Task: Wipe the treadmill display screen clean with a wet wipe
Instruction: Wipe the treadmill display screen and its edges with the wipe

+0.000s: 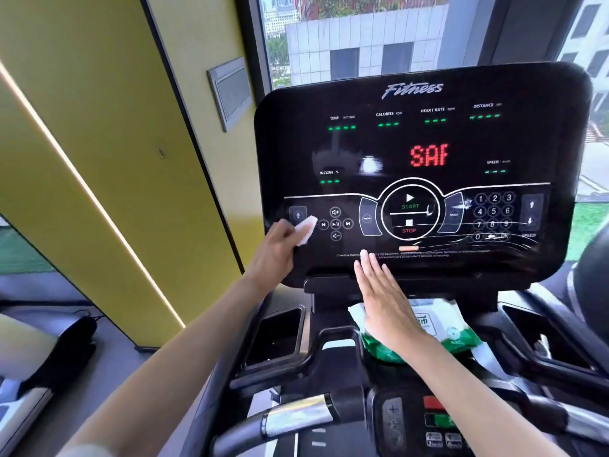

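Treadmill console, seen from the head camera. The display screen (395, 143) fills the upper right of the frame. It is a wide black panel whose long axis runs across the picture, with the right end slightly higher, and its face is turned toward the viewer. It shows "SAF" in red and rows of green dashes.

The wet wipe (304, 229) is a small white bunched piece lying against the lower left of the screen, just beside the up-arrow key (298, 215) and left of the media buttons (335, 223). Its long axis tilts from lower left to upper right, and the free end points toward those buttons.

The left hand (276, 250) has its grip closed on the wipe's lower end. The fingers are curled around it, so the wipe projects up and to the right out of the grip.

The right hand (385, 301) is flat with straight fingers and holds nothing. Its fingertips (364, 255) reach the line of small print at the screen's lower edge.

Beneath this hand a green-and-white wipe packet (454, 338) lies on the console ledge, partly hidden by the hand. Smeared streaks (494, 240) cross the lower right of the screen, near the number keys.

A cup holder (280, 334) sits at lower centre left, and a handlebar (296, 415) crosses the bottom of the frame. A yellow wall (99, 143) occupies the left, and a window (362, 37) lies behind the console.
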Demonstrator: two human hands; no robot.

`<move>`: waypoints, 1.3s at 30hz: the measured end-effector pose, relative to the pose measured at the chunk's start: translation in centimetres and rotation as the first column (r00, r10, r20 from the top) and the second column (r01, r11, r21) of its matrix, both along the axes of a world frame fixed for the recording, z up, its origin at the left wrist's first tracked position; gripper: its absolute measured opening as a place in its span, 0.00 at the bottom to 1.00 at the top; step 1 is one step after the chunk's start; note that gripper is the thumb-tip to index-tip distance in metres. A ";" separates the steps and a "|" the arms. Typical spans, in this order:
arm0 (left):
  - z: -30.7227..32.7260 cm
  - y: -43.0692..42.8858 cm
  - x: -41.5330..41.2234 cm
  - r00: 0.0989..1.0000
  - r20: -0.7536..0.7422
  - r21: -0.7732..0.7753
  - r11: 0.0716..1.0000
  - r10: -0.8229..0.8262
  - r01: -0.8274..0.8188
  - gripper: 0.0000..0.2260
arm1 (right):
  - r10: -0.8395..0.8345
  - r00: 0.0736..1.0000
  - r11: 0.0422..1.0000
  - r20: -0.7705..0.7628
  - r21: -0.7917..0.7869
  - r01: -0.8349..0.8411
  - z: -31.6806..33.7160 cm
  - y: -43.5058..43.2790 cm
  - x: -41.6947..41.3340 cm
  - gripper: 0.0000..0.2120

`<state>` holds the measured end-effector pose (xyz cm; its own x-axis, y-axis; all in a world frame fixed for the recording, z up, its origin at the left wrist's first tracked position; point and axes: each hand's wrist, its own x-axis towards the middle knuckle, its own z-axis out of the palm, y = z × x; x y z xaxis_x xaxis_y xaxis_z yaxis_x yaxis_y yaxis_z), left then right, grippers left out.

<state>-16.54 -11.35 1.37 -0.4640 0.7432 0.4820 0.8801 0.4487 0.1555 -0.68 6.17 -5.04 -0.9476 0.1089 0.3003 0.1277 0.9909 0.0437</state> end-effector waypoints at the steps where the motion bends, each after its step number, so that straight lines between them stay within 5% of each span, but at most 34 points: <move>1: -0.5 0.2 0.4 0.997 -0.046 -0.067 0.996 -0.062 0.059 0.30 | 0.003 1.000 1.000 0.002 0.003 -0.003 0.0 0.0 0.0 0.42; 4: -0.5 -0.1 1.8 0.934 -0.146 -0.359 0.897 -0.326 0.257 0.31 | 0.008 1.000 1.000 0.007 0.004 -0.008 -0.1 0.1 -0.1 0.43; 8: 0.3 1.2 1.0 0.999 -0.021 0.066 0.997 0.046 -0.045 0.34 | 0.005 1.000 1.000 0.007 -0.014 -0.005 -0.1 0.0 -0.1 0.43; 9: 0.2 1.6 1.3 0.999 -0.036 0.056 0.998 0.030 -0.028 0.34 | 0.006 1.000 1.000 0.007 -0.020 -0.006 0.0 0.0 0.0 0.42; 13: 0.1 1.9 1.9 0.889 -0.231 -0.425 0.863 -0.396 0.274 0.30 | 0.017 1.000 1.000 0.017 -0.024 -0.017 0.2 0.1 0.1 0.43; 15: 1.7 2.6 0.6 0.918 -0.261 -0.319 0.925 -0.297 0.208 0.27 | 0.012 1.000 0.999 0.027 -0.035 -0.011 0.3 0.1 0.1 0.44; 17: 2.9 3.5 0.1 0.991 -0.130 -0.009 1.000 -0.009 0.008 0.28 | 0.017 0.999 0.999 0.036 -0.043 -0.016 0.2 0.0 0.2 0.45; 19: 2.5 4.3 0.8 0.990 -0.129 0.054 0.998 0.049 -0.042 0.32 | 0.021 0.999 0.999 0.033 -0.040 -0.020 0.1 0.0 0.2 0.45; 22: 1.3 4.1 2.0 0.851 -0.413 -0.390 0.907 -0.325 0.157 0.27 | 0.027 1.000 0.999 0.010 -0.039 -0.026 0.2 0.1 0.3 0.43; 23: 1.8 3.9 1.7 0.799 -0.462 -0.428 0.886 -0.385 0.179 0.24 | 0.037 0.999 0.998 -0.002 -0.044 -0.037 0.2 0.2 0.3 0.42; 25: 3.5 4.4 0.8 0.854 -0.474 -0.291 0.954 -0.215 0.078 0.24 | 0.066 0.998 0.996 -0.021 -0.062 -0.067 0.2 0.2 0.5 0.41; 28: 4.5 5.8 1.0 0.962 -0.257 -0.021 0.995 0.086 -0.095 0.32 | 0.082 0.996 0.992 -0.031 -0.098 -0.085 0.5 0.3 0.8 0.41; 33: 3.3 5.7 1.5 0.760 -0.546 -0.380 0.912 -0.353 0.151 0.22 | 0.026 0.998 0.993 -0.062 -0.112 -0.032 0.8 1.8 1.6 0.42; 37: 4.5 6.4 0.4 0.950 -0.271 0.100 0.986 0.158 -0.135 0.27 | -0.021 0.999 0.989 -0.048 -0.148 0.014 0.5 2.8 2.0 0.43; 39: 3.4 7.3 1.4 0.934 -0.349 0.035 0.997 0.079 -0.072 0.30 | -0.011 0.999 0.991 -0.047 -0.134 0.005 0.5 2.8 2.1 0.43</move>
<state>-15.09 -4.06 4.79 -0.3173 0.7005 0.6392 0.8442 0.5158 -0.1461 1.44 8.95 -4.54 -0.9317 0.1584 0.3269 0.1342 0.9863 -0.0957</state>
